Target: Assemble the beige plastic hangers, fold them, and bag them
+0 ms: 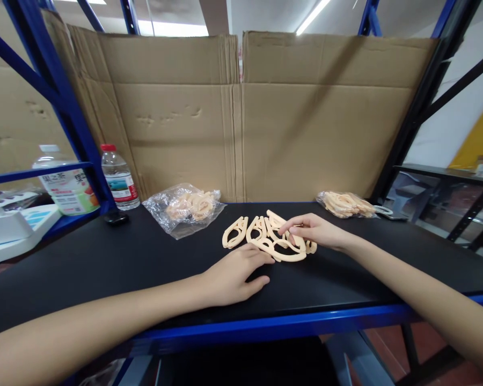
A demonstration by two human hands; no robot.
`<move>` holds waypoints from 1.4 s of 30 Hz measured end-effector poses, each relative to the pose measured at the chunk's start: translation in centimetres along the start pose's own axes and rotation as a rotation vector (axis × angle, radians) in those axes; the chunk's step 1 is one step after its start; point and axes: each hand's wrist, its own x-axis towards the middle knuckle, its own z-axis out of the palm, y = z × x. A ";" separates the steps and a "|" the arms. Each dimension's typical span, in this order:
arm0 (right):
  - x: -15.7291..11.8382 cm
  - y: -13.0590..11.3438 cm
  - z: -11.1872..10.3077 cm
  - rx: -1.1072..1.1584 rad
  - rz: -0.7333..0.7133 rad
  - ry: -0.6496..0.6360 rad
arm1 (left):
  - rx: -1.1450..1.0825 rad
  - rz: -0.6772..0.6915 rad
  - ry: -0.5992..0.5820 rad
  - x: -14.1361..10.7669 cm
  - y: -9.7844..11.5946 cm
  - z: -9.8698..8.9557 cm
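Several cream-coloured plastic pieces with curved, looped shapes lie near the middle of the black table. One folded loop piece [234,232] is at the left of the group. A larger curved piece [292,257] is nearest the table's front. My left hand [235,274] rests at its left end, thumb apart from the fingers, fingertips touching the piece. My right hand [312,230] reaches in from the right, with thumb and index finger at the upper part of the same piece; the contact is partly hidden by the fingers.
Clear bags of similar pieces lie at the back left [191,206] and back right [344,205]. A red-capped bottle [119,182], a black object [116,217] and a white tray [24,230] stand left. Cardboard [177,118] walls the back.
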 end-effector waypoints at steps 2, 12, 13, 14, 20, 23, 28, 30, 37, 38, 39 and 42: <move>-0.2 -0.2 0.2 -0.070 -0.047 -0.099 | 0.024 0.003 -0.003 -0.1 0.0 0.2; -0.7 -1.5 0.9 -0.062 -0.150 -0.232 | -0.182 -0.132 0.095 0.0 0.5 -0.1; -0.7 -1.4 1.0 -0.033 -0.154 -0.220 | -0.229 -0.174 0.116 0.1 0.5 -0.1; -0.6 -1.3 1.0 -0.007 -0.157 -0.211 | -0.289 -0.208 0.138 0.2 0.4 -0.2; -0.7 -1.5 1.8 0.066 -0.202 -0.197 | -0.721 -0.275 0.319 1.1 -0.5 0.1; -0.8 -1.8 2.2 0.053 -0.269 -0.252 | -0.763 -0.296 0.421 1.3 -0.9 0.0; -0.9 -1.9 2.2 0.028 -0.284 -0.259 | -0.763 -0.364 0.489 1.4 -1.3 -0.5; -0.9 -1.7 2.1 0.052 -0.273 -0.236 | -0.755 -0.383 0.525 1.4 -1.4 -0.6; -0.9 -1.8 2.3 0.112 -0.268 -0.242 | -0.742 -0.410 0.519 1.3 -1.4 -0.9; -0.9 -1.8 2.3 0.097 -0.270 -0.239 | -0.744 -0.416 0.512 1.3 -1.3 -0.9; -0.9 -1.8 2.4 0.076 -0.270 -0.240 | -0.739 -0.417 0.509 1.3 -1.2 -0.9; -0.9 -1.9 2.4 0.018 -0.260 -0.258 | -0.712 -0.397 0.508 1.2 -1.0 -0.7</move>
